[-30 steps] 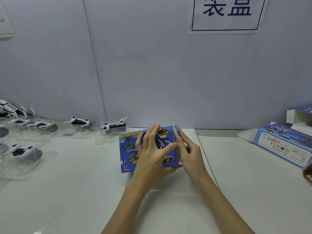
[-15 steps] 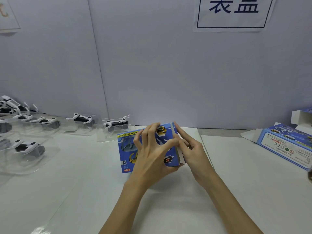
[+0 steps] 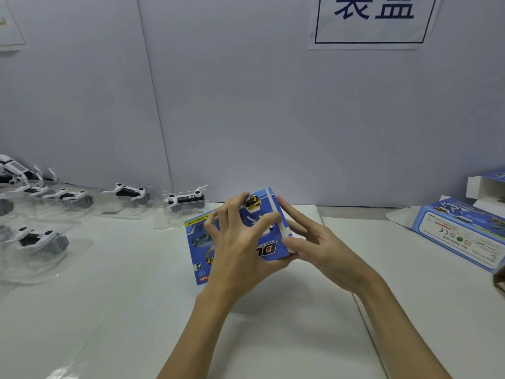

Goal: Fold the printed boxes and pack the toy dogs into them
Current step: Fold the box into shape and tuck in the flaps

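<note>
a printed box point(image 3: 199, 244) sits mid-table between two hands. toy dogs point(image 3: 184, 199) line the table's left; another box point(image 3: 461, 228) lies far right.

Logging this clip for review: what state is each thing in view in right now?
Blue printed box: upright on the table, held by both hands, right end flap being closed.
Left hand: fingers curled over the box front.
Right hand: fingers on the end flap.
Second box: lying flat, flaps open.
Toy dogs: in clear trays, unpacked.
</note>
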Action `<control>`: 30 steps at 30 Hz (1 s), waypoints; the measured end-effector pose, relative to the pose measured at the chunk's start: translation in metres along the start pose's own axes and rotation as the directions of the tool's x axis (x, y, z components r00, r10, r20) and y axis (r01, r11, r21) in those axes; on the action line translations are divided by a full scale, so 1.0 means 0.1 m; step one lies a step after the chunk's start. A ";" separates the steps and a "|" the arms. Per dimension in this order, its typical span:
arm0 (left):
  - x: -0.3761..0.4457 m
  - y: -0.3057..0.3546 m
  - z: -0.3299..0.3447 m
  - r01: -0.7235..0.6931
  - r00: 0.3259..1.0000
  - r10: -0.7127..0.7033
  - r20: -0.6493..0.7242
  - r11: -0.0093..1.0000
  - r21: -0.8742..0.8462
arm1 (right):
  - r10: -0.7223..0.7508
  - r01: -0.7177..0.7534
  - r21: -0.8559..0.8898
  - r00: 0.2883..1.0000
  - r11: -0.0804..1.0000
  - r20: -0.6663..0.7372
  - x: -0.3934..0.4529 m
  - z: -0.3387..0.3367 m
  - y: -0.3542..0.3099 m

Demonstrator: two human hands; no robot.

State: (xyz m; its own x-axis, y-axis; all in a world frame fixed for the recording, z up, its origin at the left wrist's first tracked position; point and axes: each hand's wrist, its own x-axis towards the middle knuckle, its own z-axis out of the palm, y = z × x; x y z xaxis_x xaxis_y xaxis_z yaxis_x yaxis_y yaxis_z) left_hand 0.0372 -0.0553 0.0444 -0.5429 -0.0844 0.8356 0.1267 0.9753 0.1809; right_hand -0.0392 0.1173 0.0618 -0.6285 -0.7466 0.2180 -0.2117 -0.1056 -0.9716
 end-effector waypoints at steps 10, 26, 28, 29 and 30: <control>0.02 -0.04 -0.08 -0.037 0.999 0.037 -0.007 0.999 -0.006 | -0.009 0.009 -0.064 1.000 0.998 0.006 -0.01 -0.01 -0.05; 0.06 -0.06 -0.03 -0.075 0.997 0.075 0.002 0.997 -0.001 | -0.076 0.075 -0.070 0.997 0.995 -0.017 -0.02 0.03 -0.06; 0.06 -0.06 -0.03 -0.081 0.997 0.081 0.014 0.997 -0.004 | -0.076 0.074 -0.079 0.997 0.994 -0.029 -0.02 0.04 -0.06; 0.07 -0.06 -0.03 -0.080 0.997 0.080 0.016 0.997 -0.005 | -0.082 0.078 -0.083 0.996 0.993 -0.037 -0.01 0.05 -0.05; 0.07 -0.06 -0.03 -0.075 0.997 0.075 0.018 0.997 -0.008 | -0.092 0.087 -0.089 0.995 0.992 -0.046 0.00 0.06 -0.04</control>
State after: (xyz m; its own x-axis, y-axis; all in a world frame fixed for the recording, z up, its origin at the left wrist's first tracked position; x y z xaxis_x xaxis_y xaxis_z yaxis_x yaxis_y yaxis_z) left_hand 0.0354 -0.0621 0.0509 -0.5466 -0.0077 0.8374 0.1739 0.9771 0.1224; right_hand -0.0332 0.1139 0.0653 -0.6403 -0.7027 0.3104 -0.3319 -0.1114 -0.9367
